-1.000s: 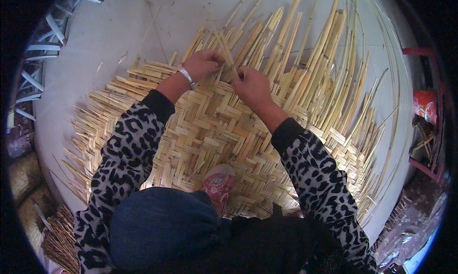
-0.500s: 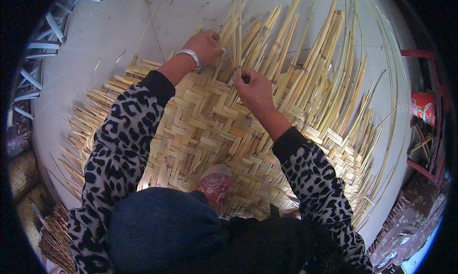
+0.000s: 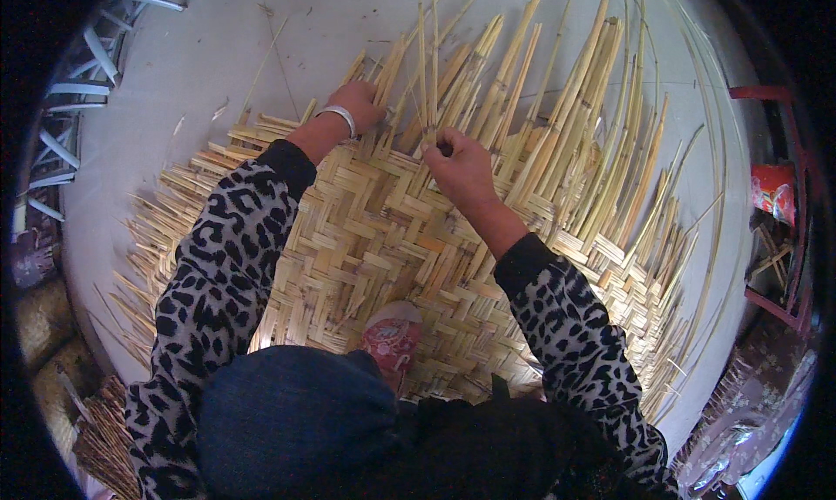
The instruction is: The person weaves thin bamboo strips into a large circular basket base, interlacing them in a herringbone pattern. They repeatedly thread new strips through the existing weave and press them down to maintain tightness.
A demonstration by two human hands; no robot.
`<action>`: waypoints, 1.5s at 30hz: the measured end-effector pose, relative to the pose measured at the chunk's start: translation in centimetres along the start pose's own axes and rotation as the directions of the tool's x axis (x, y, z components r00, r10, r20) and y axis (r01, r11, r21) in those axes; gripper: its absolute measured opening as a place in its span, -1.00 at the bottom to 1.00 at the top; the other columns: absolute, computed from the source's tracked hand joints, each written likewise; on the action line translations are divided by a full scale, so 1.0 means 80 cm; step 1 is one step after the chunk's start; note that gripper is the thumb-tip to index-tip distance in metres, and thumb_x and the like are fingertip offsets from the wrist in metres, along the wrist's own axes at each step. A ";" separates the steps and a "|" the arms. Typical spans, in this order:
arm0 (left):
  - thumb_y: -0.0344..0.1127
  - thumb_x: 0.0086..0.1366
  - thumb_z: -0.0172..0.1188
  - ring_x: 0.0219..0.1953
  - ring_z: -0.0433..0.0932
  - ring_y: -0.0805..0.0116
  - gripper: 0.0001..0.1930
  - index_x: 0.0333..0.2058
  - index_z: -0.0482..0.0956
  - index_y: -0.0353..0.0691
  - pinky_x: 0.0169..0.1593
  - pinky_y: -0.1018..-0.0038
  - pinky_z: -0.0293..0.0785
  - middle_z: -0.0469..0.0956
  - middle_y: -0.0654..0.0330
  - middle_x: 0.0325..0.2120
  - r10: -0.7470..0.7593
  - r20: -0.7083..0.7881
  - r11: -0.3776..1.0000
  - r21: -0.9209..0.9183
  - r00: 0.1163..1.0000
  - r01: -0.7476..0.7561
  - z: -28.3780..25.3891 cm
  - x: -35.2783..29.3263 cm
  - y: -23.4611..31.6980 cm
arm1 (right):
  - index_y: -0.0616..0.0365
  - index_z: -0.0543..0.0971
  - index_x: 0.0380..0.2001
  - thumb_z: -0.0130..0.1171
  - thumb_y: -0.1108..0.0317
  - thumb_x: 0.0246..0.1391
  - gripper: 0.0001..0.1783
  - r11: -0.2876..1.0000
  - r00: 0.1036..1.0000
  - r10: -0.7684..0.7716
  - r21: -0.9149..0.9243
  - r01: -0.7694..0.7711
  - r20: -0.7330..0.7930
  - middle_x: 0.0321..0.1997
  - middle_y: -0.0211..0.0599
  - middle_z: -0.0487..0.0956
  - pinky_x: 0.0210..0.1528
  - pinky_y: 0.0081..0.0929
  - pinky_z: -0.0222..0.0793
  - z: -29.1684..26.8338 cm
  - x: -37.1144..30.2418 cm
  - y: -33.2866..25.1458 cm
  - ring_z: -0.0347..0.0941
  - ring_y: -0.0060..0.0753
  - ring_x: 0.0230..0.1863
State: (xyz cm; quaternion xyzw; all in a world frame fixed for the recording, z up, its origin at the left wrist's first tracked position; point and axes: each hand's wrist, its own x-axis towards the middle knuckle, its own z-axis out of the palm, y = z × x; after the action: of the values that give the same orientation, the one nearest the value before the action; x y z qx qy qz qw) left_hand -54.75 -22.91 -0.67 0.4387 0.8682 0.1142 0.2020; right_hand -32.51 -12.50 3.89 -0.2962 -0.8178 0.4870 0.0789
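A woven mat of flat, pale split-cane strips (image 3: pixel 374 230) spreads over the floor beneath me, its loose strip ends fanning out along the far and side edges. Between the thumb and fingers of my right hand (image 3: pixel 460 167) are thin upright cane strips (image 3: pixel 428 64), pinched just above the weave. My left hand (image 3: pixel 355 108) is at the far edge, left of the right one, with its fingers closed among the loose strip ends. What exactly those fingers grip is partly hidden. A pink patterned shoe (image 3: pixel 392 339) of mine rests on the mat.
White metal legs (image 3: pixel 100 51) stand at the far left. On the right are a dark red frame (image 3: pixel 784 313) and a red packet (image 3: pixel 773 189). A bundle of brown sticks (image 3: pixel 106 439) lies at the lower left, and long thin strips (image 3: pixel 718 152) curve over the grey floor.
My left hand has moved slightly left and nearer along the mat's far edge. The right hand keeps its pinch on the cane strips and has barely shifted.
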 end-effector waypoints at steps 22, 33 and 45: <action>-0.21 0.21 0.13 -0.21 0.61 0.14 -0.62 0.00 0.54 -0.15 -0.09 0.32 0.54 0.62 0.07 -0.21 0.022 0.228 0.840 -0.533 0.974 0.106 0.011 -0.004 0.025 | 0.22 0.57 -0.45 0.20 0.12 -0.04 -0.67 0.998 0.996 0.058 -0.002 -0.058 -0.061 -0.49 -0.03 0.58 -0.31 -0.20 0.44 0.014 0.010 0.015 0.55 0.01 -0.42; 0.09 0.42 -0.12 -0.24 0.54 0.44 -0.53 -0.03 0.54 -0.15 -0.11 0.43 0.48 0.60 0.27 -0.24 -0.052 0.509 0.241 -0.829 0.859 0.505 0.004 -0.011 0.037 | 0.23 0.55 -0.44 0.20 0.14 -0.09 -0.67 0.968 0.967 0.235 0.114 -0.223 -0.101 -0.47 -0.07 0.58 -0.26 -0.21 0.43 0.028 0.016 0.025 0.54 -0.05 -0.39; 0.09 0.43 -0.13 -0.17 0.55 0.36 -0.50 0.00 0.49 -0.23 -0.03 0.38 0.47 0.57 0.24 -0.16 0.098 0.451 0.128 -0.890 0.887 0.439 0.016 -0.021 0.022 | 0.18 0.62 -0.36 0.11 0.20 -0.08 -0.70 0.968 0.981 0.008 -0.249 0.040 0.192 -0.33 0.06 0.61 -0.18 -0.04 0.45 0.019 0.052 0.014 0.54 0.17 -0.26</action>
State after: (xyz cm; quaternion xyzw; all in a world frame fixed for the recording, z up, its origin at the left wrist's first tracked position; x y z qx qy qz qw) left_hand -52.07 -23.19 -0.71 0.1065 0.5628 0.5322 0.6235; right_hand -36.02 -10.91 1.51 -0.2490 -0.8792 0.4047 -0.0343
